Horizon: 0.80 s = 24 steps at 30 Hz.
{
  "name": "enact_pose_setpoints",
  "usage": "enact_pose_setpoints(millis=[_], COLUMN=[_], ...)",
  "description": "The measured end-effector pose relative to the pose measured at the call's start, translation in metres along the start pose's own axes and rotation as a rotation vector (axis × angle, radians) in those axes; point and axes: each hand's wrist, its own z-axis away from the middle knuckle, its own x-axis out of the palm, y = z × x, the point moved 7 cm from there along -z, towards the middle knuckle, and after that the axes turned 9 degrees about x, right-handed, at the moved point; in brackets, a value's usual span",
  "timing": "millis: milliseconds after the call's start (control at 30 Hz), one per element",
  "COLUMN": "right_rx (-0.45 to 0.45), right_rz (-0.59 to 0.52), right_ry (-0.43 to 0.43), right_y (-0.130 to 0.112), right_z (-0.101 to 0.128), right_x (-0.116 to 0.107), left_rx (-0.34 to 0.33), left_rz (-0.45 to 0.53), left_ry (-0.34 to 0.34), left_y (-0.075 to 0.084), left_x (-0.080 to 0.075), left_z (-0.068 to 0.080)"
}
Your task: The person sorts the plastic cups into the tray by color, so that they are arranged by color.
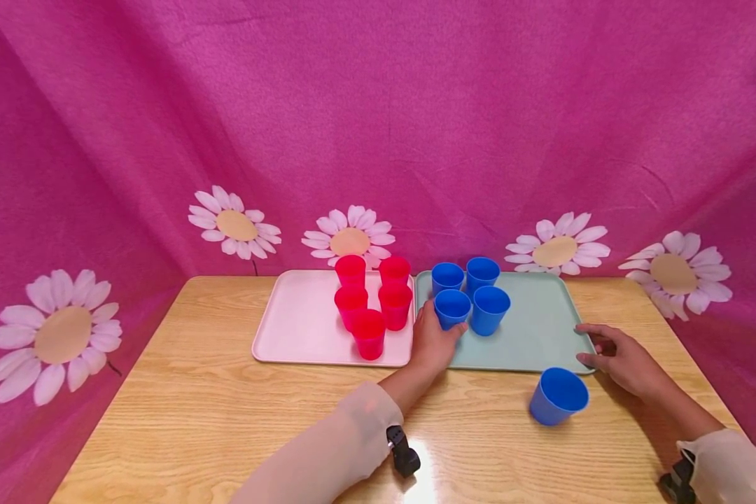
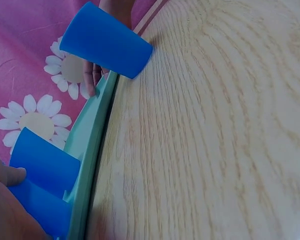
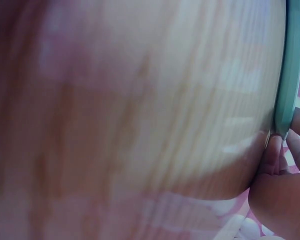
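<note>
Four blue cups sit on the green tray (image 1: 535, 336), a fifth blue cup (image 1: 557, 397) stands off it on the surface (image 1: 227, 392), just in front of the tray's near right corner. We have our left hand (image 1: 433, 341) at the front-left blue cup (image 1: 451, 309) on the tray, grip curled round its side; the left wrist view shows the thumb (image 2: 12, 175) pressed on the cup wall. Right hand (image 1: 617, 357) rests at the tray's right edge, fingers (image 3: 275, 150) loosely spread and touching the rim, holding nothing.

Five red cups (image 1: 368, 334) stand clustered on the pink tray (image 1: 296, 322), close to our left wrist. To do this well, we judge: keep the grip low and light on the cup so it doesn't tip into its neighbours, which touch or nearly touch it. Steady the tray with the right hand so it doesn't slide. Mind the sleeve near the front red cup. The stray cup is nearer the right hand, easy to reach from there.
</note>
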Motion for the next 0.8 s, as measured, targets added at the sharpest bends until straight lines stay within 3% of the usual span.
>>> enact_pose_setpoints(millis=[800], right_rx=[-0.007], right_rz=[0.004], right_ry=[0.011], right_y=[0.0003], right_z=[0.0001], right_x=[0.0005], left_rx=[0.025], left_rz=[0.000], left_ry=[0.012], left_y=[-0.0066], left_x=[-0.0001], left_z=[-0.0040])
